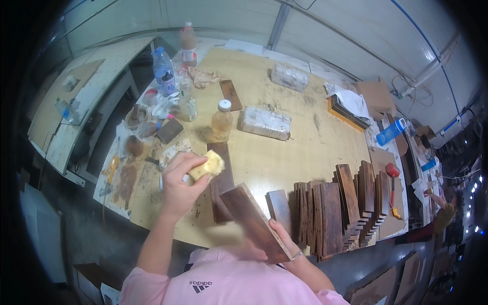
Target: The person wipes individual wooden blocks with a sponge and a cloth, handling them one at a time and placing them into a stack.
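Sponge of pale yellow foam [214, 163] in left hand [179, 178], board of dark brown wood [256, 222] in right hand [285, 240]

Left fingers closed round the sponge, above the tan wooden surface [330, 147]. Right fingers grip the tilted board near its lower end. Flat dark brown wooden strip [217, 202] lies on the surface, partly behind sponge and board. Row of dark brown wooden boards [331, 218] to the right. Clear white-capped bottle of amber liquid [221, 124] stands beyond the sponge.
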Demonstrator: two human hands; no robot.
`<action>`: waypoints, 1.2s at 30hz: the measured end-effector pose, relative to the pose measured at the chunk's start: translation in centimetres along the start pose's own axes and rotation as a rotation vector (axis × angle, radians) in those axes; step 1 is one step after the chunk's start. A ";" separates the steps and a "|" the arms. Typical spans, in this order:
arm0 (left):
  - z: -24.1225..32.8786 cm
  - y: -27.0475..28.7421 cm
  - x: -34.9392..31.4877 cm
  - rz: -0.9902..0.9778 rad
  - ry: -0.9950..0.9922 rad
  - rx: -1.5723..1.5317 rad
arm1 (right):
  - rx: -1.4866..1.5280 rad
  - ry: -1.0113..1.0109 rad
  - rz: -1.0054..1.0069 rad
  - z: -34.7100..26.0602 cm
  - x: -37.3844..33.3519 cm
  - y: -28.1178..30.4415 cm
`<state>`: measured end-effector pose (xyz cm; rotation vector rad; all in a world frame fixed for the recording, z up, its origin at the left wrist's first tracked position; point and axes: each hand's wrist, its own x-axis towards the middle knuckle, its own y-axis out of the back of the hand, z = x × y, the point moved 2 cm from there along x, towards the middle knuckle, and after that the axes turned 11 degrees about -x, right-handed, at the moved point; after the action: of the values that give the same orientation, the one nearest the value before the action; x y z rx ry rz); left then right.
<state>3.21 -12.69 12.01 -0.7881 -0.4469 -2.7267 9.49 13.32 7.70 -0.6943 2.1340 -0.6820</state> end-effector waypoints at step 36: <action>-15.6 20.7 -17.6 0.372 0.766 0.393 | -0.270 0.308 0.030 3.6 13.1 -13.9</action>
<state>17.21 -34.42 -5.82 0.2589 -0.5509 -2.2460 8.59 -6.08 8.24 -0.7354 2.5472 -0.5150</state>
